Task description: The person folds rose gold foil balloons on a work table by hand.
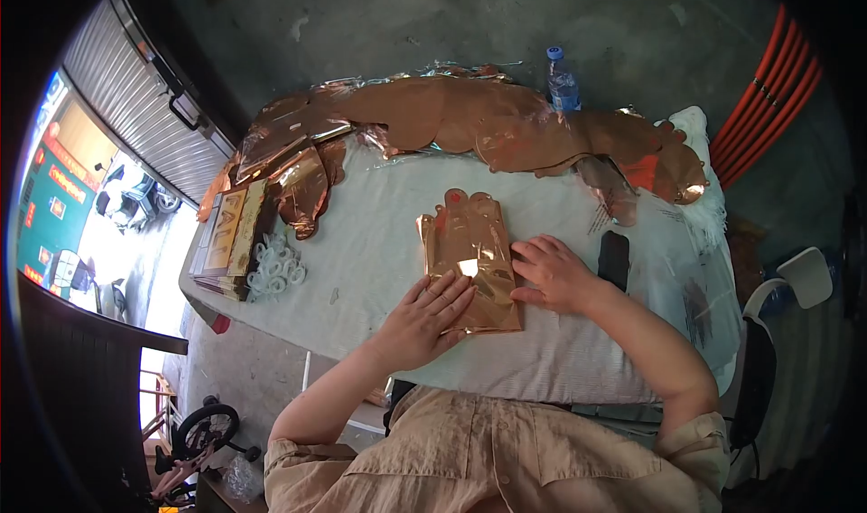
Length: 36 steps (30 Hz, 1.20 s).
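Note:
A folded rose-gold foil balloon (470,242) lies flat on the cloth-covered table in front of me, its rounded lobes at the far end. My left hand (424,319) rests flat on its lower left part with the fingers stretched out. At its right edge is my right hand (553,274), fingers extended and thumb apart, touching or very close to the foil. Neither hand is closed round anything. A long heap of similar foil balloons (433,111) stretches along the far side of the table.
Printed packets (228,242) are stacked at the table's left end beside a pile of white rings (276,266). A dark phone-like object (614,258) lies right of my right hand. A water bottle (562,84) stands at the back. A chair (763,359) is at the right.

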Tool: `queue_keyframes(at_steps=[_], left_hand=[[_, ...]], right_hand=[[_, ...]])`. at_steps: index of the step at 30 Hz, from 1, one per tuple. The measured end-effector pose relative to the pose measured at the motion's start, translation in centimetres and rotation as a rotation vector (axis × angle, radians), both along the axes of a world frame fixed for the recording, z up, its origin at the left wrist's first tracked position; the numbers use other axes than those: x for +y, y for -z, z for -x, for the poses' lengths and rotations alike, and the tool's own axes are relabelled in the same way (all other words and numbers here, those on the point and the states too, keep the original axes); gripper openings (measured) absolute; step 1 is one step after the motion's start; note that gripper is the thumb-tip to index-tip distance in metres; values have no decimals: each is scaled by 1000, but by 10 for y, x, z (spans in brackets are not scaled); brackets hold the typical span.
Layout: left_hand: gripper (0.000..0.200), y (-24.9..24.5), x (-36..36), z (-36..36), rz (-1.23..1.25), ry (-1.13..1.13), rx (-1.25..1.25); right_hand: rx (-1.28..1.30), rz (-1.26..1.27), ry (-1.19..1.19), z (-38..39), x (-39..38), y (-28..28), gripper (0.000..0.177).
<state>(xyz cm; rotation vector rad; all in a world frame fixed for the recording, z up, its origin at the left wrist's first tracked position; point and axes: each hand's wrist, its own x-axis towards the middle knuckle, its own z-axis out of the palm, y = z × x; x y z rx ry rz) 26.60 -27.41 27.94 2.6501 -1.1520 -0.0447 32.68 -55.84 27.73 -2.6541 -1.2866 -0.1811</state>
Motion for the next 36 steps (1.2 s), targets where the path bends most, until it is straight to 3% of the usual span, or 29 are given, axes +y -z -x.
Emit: queue_keyframes(at_steps=[6, 8, 12, 15, 20, 26, 36], left_hand=[[62, 3, 0, 0, 6, -12, -3], [61, 4, -1, 0, 7, -17, -5], [61, 4, -1, 0, 22, -16, -5], [60, 2, 0, 0, 24, -10, 14], [60, 1, 0, -1, 22, -3, 38], [61, 1, -1, 0, 20, -7, 26], [61, 2, 0, -1, 5, -5, 34]], right_hand=[[345, -262, 104, -22, 12, 8, 34], [600, -442, 293, -30, 18, 15, 31], [571, -460, 323, -39, 27, 18, 25], [682, -540, 478, -40, 34, 15, 23], [605, -350, 597, -44, 40, 7, 26], [476, -315, 581, -48, 42, 14, 28], [523, -359, 601, -48, 42, 6, 38]])
